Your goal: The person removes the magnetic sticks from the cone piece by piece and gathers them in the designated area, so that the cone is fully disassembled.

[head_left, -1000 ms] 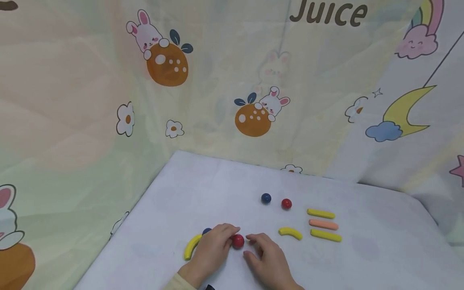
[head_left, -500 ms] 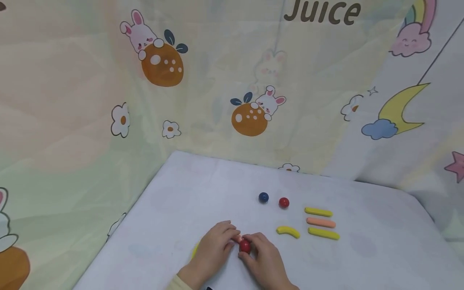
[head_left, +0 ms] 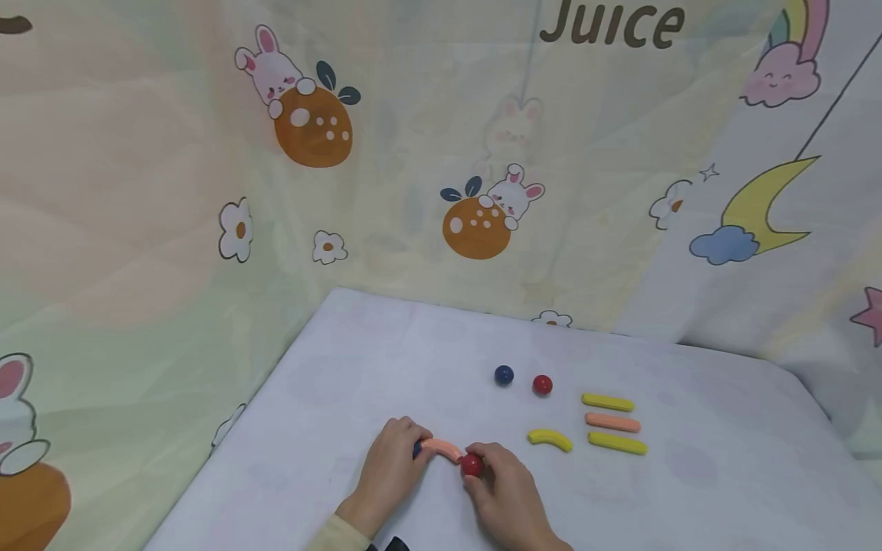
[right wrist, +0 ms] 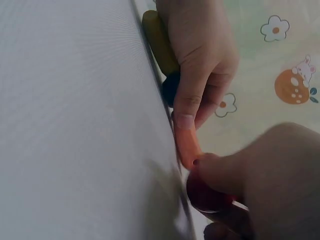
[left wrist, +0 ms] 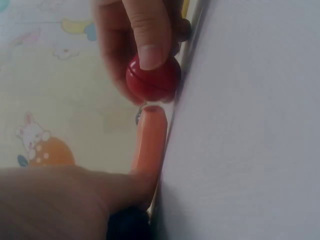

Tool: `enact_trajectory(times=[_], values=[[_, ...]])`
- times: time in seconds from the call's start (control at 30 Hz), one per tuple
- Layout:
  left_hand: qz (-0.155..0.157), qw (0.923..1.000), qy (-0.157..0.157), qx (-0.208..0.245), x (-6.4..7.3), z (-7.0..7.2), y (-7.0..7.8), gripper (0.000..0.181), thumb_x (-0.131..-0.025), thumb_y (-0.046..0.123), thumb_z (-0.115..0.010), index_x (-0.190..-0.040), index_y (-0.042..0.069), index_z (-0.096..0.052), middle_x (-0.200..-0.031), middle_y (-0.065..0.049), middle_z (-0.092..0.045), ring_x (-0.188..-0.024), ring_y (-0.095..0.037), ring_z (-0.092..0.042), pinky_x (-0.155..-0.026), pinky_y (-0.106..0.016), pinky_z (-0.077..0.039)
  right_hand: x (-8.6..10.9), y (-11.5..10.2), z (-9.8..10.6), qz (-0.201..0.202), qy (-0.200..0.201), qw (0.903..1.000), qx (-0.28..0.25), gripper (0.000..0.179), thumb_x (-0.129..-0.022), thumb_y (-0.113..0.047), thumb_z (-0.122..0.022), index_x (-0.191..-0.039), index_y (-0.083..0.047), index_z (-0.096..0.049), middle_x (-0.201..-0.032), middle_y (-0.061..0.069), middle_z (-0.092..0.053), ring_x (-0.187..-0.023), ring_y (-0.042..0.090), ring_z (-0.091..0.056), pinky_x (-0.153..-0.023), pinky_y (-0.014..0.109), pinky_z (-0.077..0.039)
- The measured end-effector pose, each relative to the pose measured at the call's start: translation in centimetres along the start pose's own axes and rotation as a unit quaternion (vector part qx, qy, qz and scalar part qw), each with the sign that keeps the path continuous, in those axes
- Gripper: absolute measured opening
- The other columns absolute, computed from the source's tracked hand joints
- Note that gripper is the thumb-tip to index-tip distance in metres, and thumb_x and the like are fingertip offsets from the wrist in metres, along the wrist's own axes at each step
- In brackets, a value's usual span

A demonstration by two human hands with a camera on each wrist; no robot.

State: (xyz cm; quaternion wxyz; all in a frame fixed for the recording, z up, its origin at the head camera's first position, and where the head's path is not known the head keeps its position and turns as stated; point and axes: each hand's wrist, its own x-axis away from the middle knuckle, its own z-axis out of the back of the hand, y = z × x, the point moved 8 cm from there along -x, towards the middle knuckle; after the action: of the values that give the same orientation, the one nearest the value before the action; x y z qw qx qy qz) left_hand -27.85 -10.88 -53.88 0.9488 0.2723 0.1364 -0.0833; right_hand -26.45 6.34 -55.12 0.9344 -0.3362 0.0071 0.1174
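My left hand (head_left: 394, 463) pinches a curved orange stick (head_left: 442, 448) between thumb and fingers. A blue ball (head_left: 416, 449) sits at the stick's left end, mostly covered by that hand. In the right wrist view a yellow stick (right wrist: 160, 42) lies beyond the blue ball, beside the left hand. My right hand (head_left: 506, 490) holds a red ball (head_left: 472, 464) between thumb and fingertips at the stick's right end. The left wrist view has the red ball (left wrist: 152, 86) facing the stick's hollow-looking end (left wrist: 150, 135); whether they touch, I cannot tell.
On the white table (head_left: 331, 383), a second blue ball (head_left: 504, 375) and red ball (head_left: 542, 385) lie farther back. To the right are a short curved yellow stick (head_left: 550, 439) and a row of straight ones: yellow (head_left: 608, 402), orange (head_left: 612, 422), yellow (head_left: 617, 442).
My right hand has taken hold of the red ball, which has shifted slightly right. My left hand has drawn back leftward, uncovering the curved orange stick and covering the yellow one in the head view.
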Motion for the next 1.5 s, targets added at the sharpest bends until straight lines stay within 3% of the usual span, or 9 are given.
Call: enact_trajectory(times=[0.17,0.3,0.43,0.63,0.93,1.2,1.5], values=[[-0.004,0.9999,0.009,0.003,-0.3,-0.2,-0.3,0.017,-0.085,0.03,-0.076,-0.089,0.014,-0.073,-0.081,0.008,-0.057,-0.076,-0.009,-0.048,-0.066,-0.025,-0.045,-0.6,1.0,1.8,-0.064,0.06,0.996,-0.019,0.04,-0.08,-0.026,-0.081,-0.117,-0.021,-0.066,-0.105,-0.009,-0.062,-0.093,0.012,-0.056,-0.083,0.036,-0.053],[0.001,1.0,0.004,0.005,-0.3,-0.3,-0.5,0.015,-0.085,0.027,-0.076,-0.091,0.014,-0.074,-0.082,0.009,-0.058,-0.075,-0.008,-0.047,-0.065,-0.024,-0.044,-1.8,1.5,3.6,-0.075,0.12,0.99,-0.004,0.041,-0.078,-0.024,-0.083,-0.117,-0.022,-0.069,-0.105,-0.005,-0.059,-0.097,0.016,-0.054,-0.085,0.038,-0.05],[0.001,0.9999,0.007,0.008,-0.1,-0.2,-0.6,0.015,-0.084,0.026,-0.077,-0.09,0.013,-0.073,-0.081,0.008,-0.057,-0.075,-0.009,-0.048,-0.064,-0.024,-0.044,-3.8,2.0,4.7,-0.064,0.148,0.9861,0.042,0.043,-0.08,-0.022,-0.081,-0.12,-0.016,-0.068,-0.11,0.002,-0.065,-0.101,0.022,-0.055,-0.087,0.042,-0.049],[0.0,0.9999,0.004,0.011,0.1,-0.3,-0.4,0.015,-0.084,0.025,-0.077,-0.091,0.013,-0.073,-0.082,0.008,-0.056,-0.075,-0.009,-0.048,-0.065,-0.025,-0.043,-6.1,3.3,5.2,-0.095,0.142,0.9827,0.072,0.044,-0.083,-0.024,-0.079,-0.122,-0.01,-0.067,-0.114,0.01,-0.068,-0.109,0.03,-0.06,-0.091,0.05,-0.05],[0.002,0.9998,0.006,0.018,0.5,-0.1,-0.4,0.015,-0.083,0.026,-0.078,-0.088,0.013,-0.073,-0.08,0.009,-0.056,-0.074,-0.008,-0.046,-0.066,-0.024,-0.044,-7.2,4.6,4.4,-0.156,0.107,0.9811,0.038,0.044,-0.083,-0.023,-0.078,-0.123,-0.007,-0.065,-0.105,0.014,-0.069,-0.095,0.03,-0.059,-0.081,0.046,-0.051],[-0.021,0.9996,0.011,0.014,0.8,0.1,0.1,0.014,-0.082,0.023,-0.079,-0.088,0.013,-0.072,-0.081,0.009,-0.055,-0.074,-0.008,-0.046,-0.067,-0.025,-0.044,-7.2,5.5,4.2,-0.166,0.134,0.9766,0.023,0.043,-0.083,-0.023,-0.079,-0.119,-0.005,-0.066,-0.101,0.012,-0.068,-0.083,0.025,-0.055,-0.072,0.037,-0.047],[-0.008,0.9998,0.013,0.011,0.8,0.5,0.0,0.013,-0.082,0.024,-0.078,-0.088,0.013,-0.073,-0.08,0.01,-0.055,-0.073,-0.006,-0.043,-0.066,-0.024,-0.044,-7.6,5.4,4.1,-0.161,0.142,0.9766,0.016,0.044,-0.082,-0.025,-0.08,-0.118,-0.004,-0.066,-0.098,0.011,-0.069,-0.081,0.024,-0.054,-0.068,0.034,-0.042]])
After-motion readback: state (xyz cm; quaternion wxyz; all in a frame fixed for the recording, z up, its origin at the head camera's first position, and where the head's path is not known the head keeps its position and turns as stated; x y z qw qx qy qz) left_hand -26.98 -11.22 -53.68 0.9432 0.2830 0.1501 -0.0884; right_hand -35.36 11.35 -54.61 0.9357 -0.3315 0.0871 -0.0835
